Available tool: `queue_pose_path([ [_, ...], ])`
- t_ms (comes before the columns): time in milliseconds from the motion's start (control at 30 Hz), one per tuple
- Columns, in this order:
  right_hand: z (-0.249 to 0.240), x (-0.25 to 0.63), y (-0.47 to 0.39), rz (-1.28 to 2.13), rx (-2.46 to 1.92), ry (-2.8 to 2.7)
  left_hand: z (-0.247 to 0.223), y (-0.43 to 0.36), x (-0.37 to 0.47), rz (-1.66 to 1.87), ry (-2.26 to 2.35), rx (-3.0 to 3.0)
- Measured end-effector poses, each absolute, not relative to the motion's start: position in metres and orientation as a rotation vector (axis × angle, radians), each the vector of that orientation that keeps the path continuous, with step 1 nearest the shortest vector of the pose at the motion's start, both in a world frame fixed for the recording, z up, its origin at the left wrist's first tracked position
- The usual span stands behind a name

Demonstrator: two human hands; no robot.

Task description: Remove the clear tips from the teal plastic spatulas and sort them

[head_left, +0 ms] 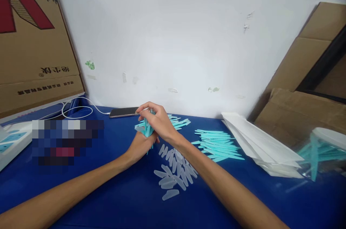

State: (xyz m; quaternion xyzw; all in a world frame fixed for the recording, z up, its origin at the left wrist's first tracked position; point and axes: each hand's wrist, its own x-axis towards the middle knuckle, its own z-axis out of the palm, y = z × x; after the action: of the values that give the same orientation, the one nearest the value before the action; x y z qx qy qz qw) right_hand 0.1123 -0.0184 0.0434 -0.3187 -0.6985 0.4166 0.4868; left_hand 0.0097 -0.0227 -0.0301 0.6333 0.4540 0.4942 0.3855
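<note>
My left hand (142, 145) is wrapped round an upright bundle of slim turquoise eyebrow razors (148, 128). Over the top of that bundle, my right hand (158, 120) is closed, thumb and fingers curled at the razors; the exact grip is partly hidden. Just below my hands lies a loose spread of translucent blade caps (175, 167), partly covered by my right forearm. Behind my right wrist a heap of turquoise razors (180, 122) shows in part. Further right, another pile of turquoise razors (217, 144) lies roughly lined up.
A phone (123, 112) with a white cable (94, 103) lies by the wall. White paper sleeves (259, 142) are stacked on the right, beside a clear container (325, 149) of turquoise razors. Cardboard (35, 56) stands at left; a white power strip (16, 142) sits near it.
</note>
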Motion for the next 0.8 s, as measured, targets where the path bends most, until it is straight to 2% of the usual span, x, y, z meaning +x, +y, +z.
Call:
queue_pose_path([
  [233, 0.050, 0.128, -0.015, 0.976, -0.738, -1.791, -0.027, -0.022, 0.007, 1.189, 1.124, 1.611],
  [333, 0.049, 0.152, -0.021, 0.920, -0.720, -1.852, -0.015, -0.025, 0.004, 1.058, 1.077, 1.564],
  [567, 0.009, 0.212, -0.038, 0.867, -0.930, -1.834, 0.007, -0.034, -0.005, 0.575, 0.876, 1.455],
  [800, 0.001, 0.215, -0.038, 0.916, -0.917, -1.667, 0.010, -0.036, -0.005, 0.507, 0.852, 1.545],
])
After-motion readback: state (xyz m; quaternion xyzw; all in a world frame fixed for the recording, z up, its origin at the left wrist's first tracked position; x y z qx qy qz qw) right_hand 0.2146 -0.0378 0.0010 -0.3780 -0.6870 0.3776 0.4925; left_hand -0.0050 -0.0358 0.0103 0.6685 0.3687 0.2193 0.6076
